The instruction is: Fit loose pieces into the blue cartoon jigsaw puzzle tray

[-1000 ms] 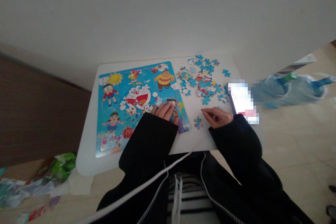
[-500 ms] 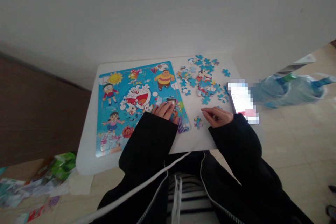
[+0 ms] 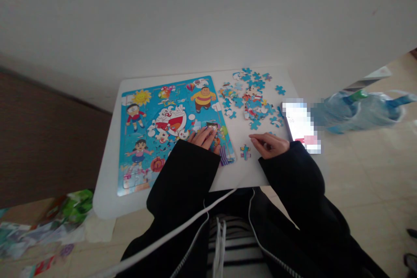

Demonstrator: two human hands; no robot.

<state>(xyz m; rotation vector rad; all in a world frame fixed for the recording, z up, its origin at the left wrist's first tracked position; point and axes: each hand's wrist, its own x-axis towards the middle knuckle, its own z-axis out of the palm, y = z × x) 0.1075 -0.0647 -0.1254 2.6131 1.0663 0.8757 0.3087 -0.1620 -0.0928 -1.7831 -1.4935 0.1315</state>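
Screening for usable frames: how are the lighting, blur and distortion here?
Head view: dim, flat light with no hard shadows; wide-angle bending at the edges; puzzle board and both hands, left and right, fairly sharp; phone screen pixelated; bottles soft.

L grip (image 3: 204, 138) flat, palm down; R grip (image 3: 269, 144) loosely curled (both sleeves black).

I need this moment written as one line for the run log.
left hand: flat on puzzle | right hand: on table, beside loose piece | pile: behind

One puzzle board (image 3: 153, 126), one phone (image 3: 301, 126)
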